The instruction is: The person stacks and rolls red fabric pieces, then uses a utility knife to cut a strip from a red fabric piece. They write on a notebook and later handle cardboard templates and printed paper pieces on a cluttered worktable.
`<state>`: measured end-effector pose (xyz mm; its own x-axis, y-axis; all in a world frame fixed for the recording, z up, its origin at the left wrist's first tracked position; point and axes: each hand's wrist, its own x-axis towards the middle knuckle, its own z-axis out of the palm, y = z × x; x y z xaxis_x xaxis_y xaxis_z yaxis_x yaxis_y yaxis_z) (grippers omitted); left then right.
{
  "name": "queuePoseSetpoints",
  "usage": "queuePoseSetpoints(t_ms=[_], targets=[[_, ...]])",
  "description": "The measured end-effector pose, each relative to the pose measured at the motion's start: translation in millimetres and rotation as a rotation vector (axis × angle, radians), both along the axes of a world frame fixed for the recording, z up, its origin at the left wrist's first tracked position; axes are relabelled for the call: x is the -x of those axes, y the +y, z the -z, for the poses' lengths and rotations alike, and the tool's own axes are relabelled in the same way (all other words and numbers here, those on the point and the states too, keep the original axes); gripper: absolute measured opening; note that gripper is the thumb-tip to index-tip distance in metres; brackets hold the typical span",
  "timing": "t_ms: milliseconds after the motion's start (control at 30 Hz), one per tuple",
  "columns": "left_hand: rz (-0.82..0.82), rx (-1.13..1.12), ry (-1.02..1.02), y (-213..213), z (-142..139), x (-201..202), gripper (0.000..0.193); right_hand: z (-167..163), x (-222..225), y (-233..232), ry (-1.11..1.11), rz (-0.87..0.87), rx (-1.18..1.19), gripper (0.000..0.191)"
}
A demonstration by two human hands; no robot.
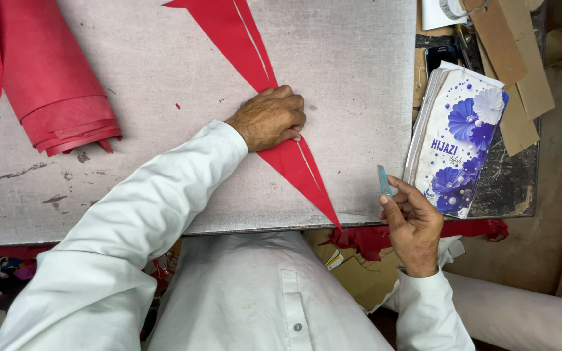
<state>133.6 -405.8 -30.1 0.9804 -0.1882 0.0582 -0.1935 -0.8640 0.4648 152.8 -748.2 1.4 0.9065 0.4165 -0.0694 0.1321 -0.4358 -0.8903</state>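
A long red tapered strip of sheet material (294,162) lies slantwise across the grey metal worktop (346,58), its point reaching the front edge. My left hand (269,118) presses flat on the middle of the strip, fingers curled over it. My right hand (413,221) hovers just off the worktop's front right corner and pinches a small light-blue blade (383,180) between thumb and fingers, blade pointing up, apart from the strip.
A roll of red sheet (53,84) lies at the far left. A stack of white bags with blue flowers (456,143) rests at the right edge, with a dark phone (440,57) and cardboard pieces (512,58) behind it. Red scraps (365,237) hang below the front edge.
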Motion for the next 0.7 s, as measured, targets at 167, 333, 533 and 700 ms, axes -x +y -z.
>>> queuePoseSetpoints(t_ms=[167,333,533,700], targets=[[-0.059,0.091,0.145,7,-11,-12,0.026,0,8,23,-0.406,-0.101,0.069,0.035],[-0.106,0.134,0.099,-1,-5,-22,0.026,1,30,48,-0.502,-0.252,0.183,0.040],[-0.168,0.223,0.022,-12,13,-23,0.026,4,30,53,-0.523,-0.367,0.299,0.042],[-0.191,0.303,-0.149,-22,17,-15,0.024,-2,34,42,-0.484,-0.406,0.350,0.040]])
